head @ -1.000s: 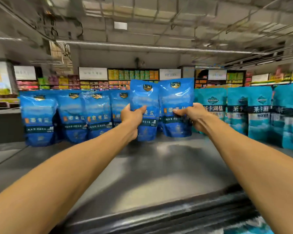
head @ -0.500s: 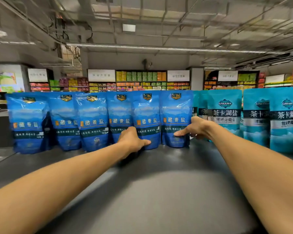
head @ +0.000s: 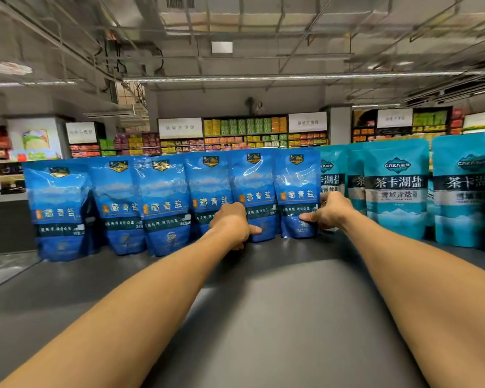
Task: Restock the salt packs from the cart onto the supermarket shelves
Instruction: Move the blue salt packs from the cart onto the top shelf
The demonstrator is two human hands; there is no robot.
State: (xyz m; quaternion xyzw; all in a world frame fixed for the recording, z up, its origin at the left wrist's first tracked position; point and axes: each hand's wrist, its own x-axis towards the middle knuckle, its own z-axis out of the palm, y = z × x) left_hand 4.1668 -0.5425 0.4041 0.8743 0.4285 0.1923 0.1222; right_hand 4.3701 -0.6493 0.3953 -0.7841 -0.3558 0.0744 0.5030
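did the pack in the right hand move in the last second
Yes. The rightmost blue pack came down onto the shelf top, level with its row; the right hand grips it.

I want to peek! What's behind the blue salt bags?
Behind the blue salt bags, only far store shelves show above them. Anything directly behind the bags is covered.

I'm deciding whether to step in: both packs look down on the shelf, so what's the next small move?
Probably let go and draw both hands back. The left hand and right hand grip two blue salt packs that already stand upright on the shelf, level with their row.
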